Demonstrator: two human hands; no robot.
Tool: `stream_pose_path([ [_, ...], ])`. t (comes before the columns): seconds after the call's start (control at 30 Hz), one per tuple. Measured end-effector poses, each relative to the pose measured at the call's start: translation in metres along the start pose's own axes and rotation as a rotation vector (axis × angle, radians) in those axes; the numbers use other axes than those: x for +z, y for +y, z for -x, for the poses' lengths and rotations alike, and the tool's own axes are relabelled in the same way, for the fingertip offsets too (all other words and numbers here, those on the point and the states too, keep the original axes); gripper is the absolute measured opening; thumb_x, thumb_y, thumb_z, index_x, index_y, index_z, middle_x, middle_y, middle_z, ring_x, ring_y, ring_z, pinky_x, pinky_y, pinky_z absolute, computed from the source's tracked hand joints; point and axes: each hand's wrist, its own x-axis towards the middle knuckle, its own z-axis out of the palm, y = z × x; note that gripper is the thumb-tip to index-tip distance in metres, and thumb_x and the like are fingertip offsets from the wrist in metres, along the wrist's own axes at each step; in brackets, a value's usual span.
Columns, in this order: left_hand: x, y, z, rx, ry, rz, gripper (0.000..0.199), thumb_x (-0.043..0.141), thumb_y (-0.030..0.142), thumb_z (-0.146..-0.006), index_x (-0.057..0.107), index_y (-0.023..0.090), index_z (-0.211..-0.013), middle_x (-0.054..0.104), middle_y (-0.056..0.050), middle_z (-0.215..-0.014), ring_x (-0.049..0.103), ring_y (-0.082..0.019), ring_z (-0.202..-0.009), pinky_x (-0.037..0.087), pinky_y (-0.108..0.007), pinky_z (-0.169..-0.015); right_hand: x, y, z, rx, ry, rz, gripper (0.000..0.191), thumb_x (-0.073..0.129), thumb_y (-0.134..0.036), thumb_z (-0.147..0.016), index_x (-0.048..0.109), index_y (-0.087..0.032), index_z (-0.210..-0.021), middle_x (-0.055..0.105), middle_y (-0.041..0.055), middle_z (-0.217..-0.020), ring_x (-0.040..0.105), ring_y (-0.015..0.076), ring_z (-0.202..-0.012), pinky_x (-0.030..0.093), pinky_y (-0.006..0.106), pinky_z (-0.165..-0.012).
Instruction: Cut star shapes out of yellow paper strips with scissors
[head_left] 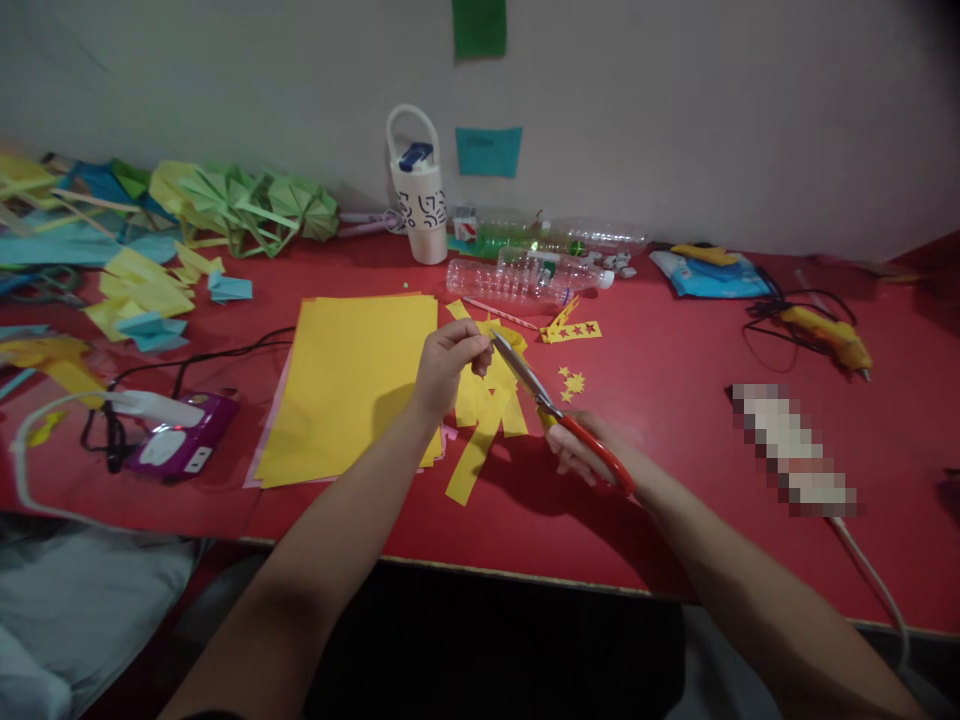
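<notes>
Red-handled scissors [541, 396] are in my right hand [576, 452], their blades pointing up and left and looking nearly closed. At the blade tips, my left hand [450, 362] is closed in a pinch; whatever its fingertips hold is too small to make out. Beneath both hands lie yellow paper scraps and strips [480, 440] on the red table. Several small yellow paper stars [574, 382] rest to the right of the scraps. A yellow strip with star-shaped holes [581, 332] is just behind them. Left of the scraps is a stack of yellow paper sheets [360, 385].
Along the wall stand a white tumbler [420, 210] and lying plastic bottles [517, 275]. A purple power strip [184, 435] with cables sits left, near folded paper shapes [247, 205]. On the right are a yellow glue gun [829, 338], a blue packet [712, 275] and a blurred-out object [793, 450] with a cable.
</notes>
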Motion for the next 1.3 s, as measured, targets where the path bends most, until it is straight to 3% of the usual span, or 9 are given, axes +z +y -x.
stream_pose_path([
  [0.13,-0.0001,0.0022,-0.001,-0.017,-0.006,0.016,0.017,0.064,0.023,-0.064,0.056,0.019,-0.049,0.055,0.004,-0.046,0.048,-0.005,-0.043,0.039,-0.02,-0.044,0.0003,-0.0015,0.0003,0.046,0.033,0.032,0.062,0.059,-0.082,-0.066,0.047,-0.021,-0.062,0.047,-0.0064,-0.041,0.043,0.0066,-0.03,0.033,0.02,-0.032],
  [0.23,-0.0002,0.0037,-0.0014,-0.034,-0.005,0.018,0.016,0.064,0.024,-0.062,0.057,0.019,-0.049,0.055,0.004,-0.045,0.047,-0.005,-0.042,0.039,-0.02,-0.043,0.0001,-0.0021,0.0005,0.051,0.031,0.023,0.062,0.059,-0.081,-0.067,0.045,-0.021,-0.062,0.047,-0.0064,-0.042,0.04,0.0057,-0.028,0.031,0.019,-0.031],
  [0.83,-0.0058,0.0064,-0.0031,-0.075,-0.029,0.006,0.013,0.063,0.023,-0.058,0.059,0.018,-0.047,0.052,0.004,-0.041,0.044,-0.005,-0.039,0.036,-0.018,-0.04,-0.0001,-0.0046,0.0004,0.047,-0.005,0.007,0.059,0.063,-0.077,-0.069,0.044,-0.023,-0.058,0.039,-0.0105,-0.034,0.038,0.0056,-0.026,0.041,0.021,-0.035],
  [1.3,-0.0052,0.0083,-0.0031,-0.088,-0.023,-0.029,0.013,0.062,0.024,-0.058,0.058,0.018,-0.048,0.052,0.004,-0.041,0.043,-0.006,-0.039,0.035,-0.02,-0.04,-0.0012,-0.0064,0.0005,0.072,-0.027,-0.006,0.058,0.062,-0.077,-0.068,0.042,-0.023,-0.061,0.037,-0.0117,-0.035,0.035,0.005,-0.026,0.041,0.021,-0.035],
])
